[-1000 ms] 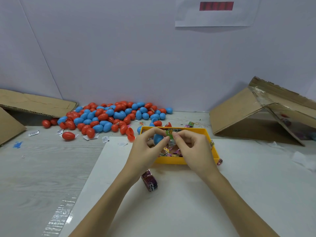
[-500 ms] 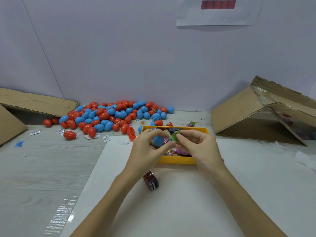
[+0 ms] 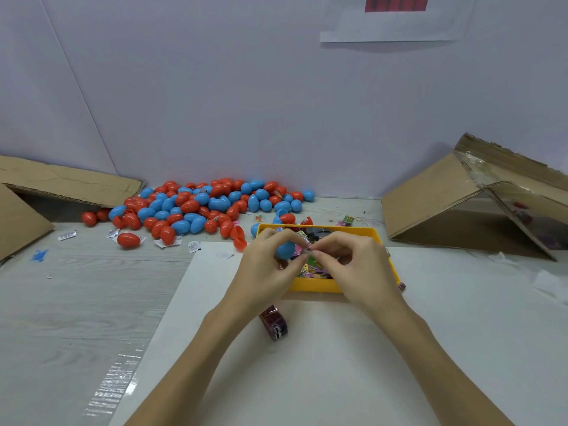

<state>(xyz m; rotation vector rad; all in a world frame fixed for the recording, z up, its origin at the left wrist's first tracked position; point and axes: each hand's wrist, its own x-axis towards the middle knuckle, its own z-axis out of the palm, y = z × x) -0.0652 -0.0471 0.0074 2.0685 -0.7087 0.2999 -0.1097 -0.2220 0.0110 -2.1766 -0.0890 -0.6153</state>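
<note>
The left grip (image 3: 264,269) is curling round a blue egg shell (image 3: 285,250), holding it just above the yellow tray (image 3: 313,285). The right grip (image 3: 356,265) is pinching a small wrapped piece (image 3: 308,250) between thumb and forefinger. The left grip's fingertips are meeting it there, right beside the shell. The piece is too small to identify. The tray is lying under and just beyond both grips, holding bright packets. A small dark purple thing (image 3: 274,325) is lying on the white sheet (image 3: 307,370), just below the left wrist. Beyond the left grip and further left, a heap of red and blue eggs (image 3: 196,207) is spreading over the counter (image 3: 76,302). A cardboard flap (image 3: 445,204) is leaning well right of the right grip.
</note>
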